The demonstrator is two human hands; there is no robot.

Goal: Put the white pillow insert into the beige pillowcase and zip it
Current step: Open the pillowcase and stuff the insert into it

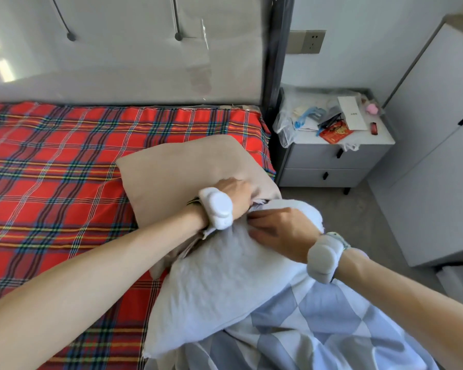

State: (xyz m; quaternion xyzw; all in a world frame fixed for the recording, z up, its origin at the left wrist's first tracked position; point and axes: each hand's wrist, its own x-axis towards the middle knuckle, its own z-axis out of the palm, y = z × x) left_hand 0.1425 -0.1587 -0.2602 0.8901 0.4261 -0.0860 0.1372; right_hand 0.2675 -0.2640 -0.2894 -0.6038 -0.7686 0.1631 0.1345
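The beige pillowcase (182,169) lies on the red plaid bed, its open end facing me. The white pillow insert (225,284) lies in front of it, its far end at the pillowcase opening; most of it sticks out toward me. My left hand (235,196) grips the edge of the pillowcase opening, fingers curled into the fabric. My right hand (281,231) presses on the insert's far end right beside the opening, fingers clutching the white fabric. The zip is hidden.
The red plaid bed sheet (51,169) covers the mattress to the left. A blue and white checked quilt (318,329) lies under the insert near me. A grey nightstand (332,161) with clutter stands right of the bed, and a white cabinet (439,156) beyond it.
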